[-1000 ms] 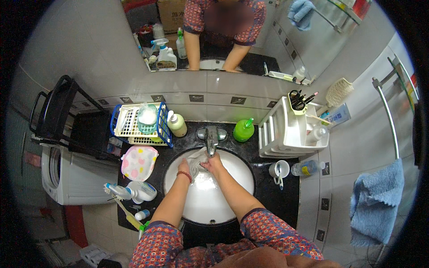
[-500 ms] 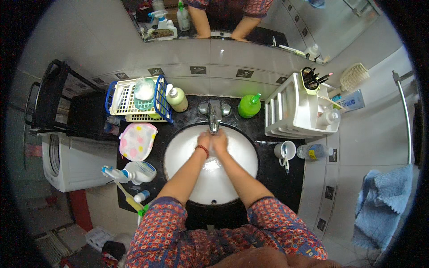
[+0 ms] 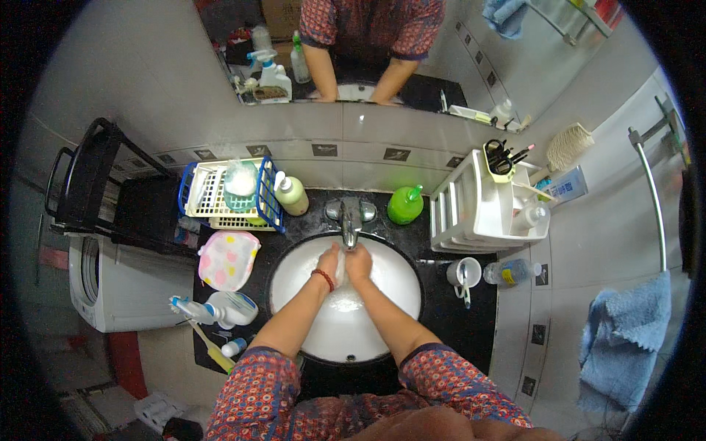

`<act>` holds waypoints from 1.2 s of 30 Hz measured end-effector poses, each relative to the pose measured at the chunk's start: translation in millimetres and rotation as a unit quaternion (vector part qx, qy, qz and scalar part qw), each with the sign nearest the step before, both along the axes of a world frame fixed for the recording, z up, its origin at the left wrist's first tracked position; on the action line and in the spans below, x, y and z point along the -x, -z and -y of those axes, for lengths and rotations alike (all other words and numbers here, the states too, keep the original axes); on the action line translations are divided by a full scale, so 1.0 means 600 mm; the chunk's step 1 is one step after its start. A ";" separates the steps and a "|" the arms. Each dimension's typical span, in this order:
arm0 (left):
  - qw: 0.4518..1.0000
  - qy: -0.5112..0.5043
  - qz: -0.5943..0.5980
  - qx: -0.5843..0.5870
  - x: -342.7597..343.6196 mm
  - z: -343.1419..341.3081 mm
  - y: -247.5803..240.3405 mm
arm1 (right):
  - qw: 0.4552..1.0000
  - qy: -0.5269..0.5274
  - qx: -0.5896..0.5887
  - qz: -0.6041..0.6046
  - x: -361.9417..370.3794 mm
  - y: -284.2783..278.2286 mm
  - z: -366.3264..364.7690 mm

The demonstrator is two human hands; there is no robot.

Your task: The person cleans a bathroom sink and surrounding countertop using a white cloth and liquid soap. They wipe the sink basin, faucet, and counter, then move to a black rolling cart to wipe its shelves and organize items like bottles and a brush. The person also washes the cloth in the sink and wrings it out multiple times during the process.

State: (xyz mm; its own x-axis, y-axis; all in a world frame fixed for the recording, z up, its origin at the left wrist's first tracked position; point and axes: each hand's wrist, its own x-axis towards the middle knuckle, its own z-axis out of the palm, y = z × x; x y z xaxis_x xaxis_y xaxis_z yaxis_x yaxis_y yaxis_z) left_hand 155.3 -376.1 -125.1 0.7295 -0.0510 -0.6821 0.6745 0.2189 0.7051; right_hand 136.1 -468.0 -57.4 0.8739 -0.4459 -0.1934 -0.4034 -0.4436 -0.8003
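Observation:
Beneath the chrome faucet (image 3: 351, 223), my left hand (image 3: 329, 264) and my right hand (image 3: 359, 263) are held side by side over the white oval sink (image 3: 346, 331). Whitish water appears to run down between them. Neither hand holds an object; both look open, with fingers stretched toward the spout, though the fingertips are blurred and partly hidden. A reddish-brown beaded bracelet (image 3: 322, 278) circles my left wrist. Behind the sink stand a pale green pump bottle (image 3: 293, 197) on the left and a bright green bottle (image 3: 404, 205) on the right.
Left on the black counter (image 3: 471, 323) are a blue-and-cream basket (image 3: 202, 195), a spotted pouch (image 3: 228, 261) and a spray bottle (image 3: 232, 309). To the right are a white drawer unit (image 3: 471, 202), a mug (image 3: 457, 273) and a clear bottle (image 3: 511, 273). A blue towel (image 3: 621, 338) hangs beyond.
The view has tilted upward, so the sink sits lower and more of the mirror shows. My hands stay under the faucet, with a slightly wider gap between them.

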 end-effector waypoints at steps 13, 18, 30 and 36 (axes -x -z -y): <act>0.979 -0.109 -0.148 -0.090 0.017 -0.018 -0.114 | 0.868 0.113 -0.483 -0.027 -0.014 0.019 0.028; 0.940 -0.070 -0.157 0.296 0.016 -0.061 0.006 | 0.955 -0.056 -0.286 0.057 0.076 -0.049 -0.083; 0.982 -0.018 -0.091 0.162 0.018 -0.049 -0.022 | 0.997 -0.052 0.012 0.058 0.052 -0.021 -0.052; 0.938 0.115 0.078 -0.318 0.005 -0.084 0.010 | 0.989 -0.065 -0.106 0.075 -0.017 0.021 0.032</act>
State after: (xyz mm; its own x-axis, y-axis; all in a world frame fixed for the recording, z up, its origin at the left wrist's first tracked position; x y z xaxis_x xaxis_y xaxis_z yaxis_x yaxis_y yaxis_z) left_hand 152.2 -325.8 -131.2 0.8422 0.1626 -0.5140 0.5307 -0.4183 0.7372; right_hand 146.6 -487.0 -70.2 0.9473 -0.2909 -0.1343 -0.2235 -0.2996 -0.9275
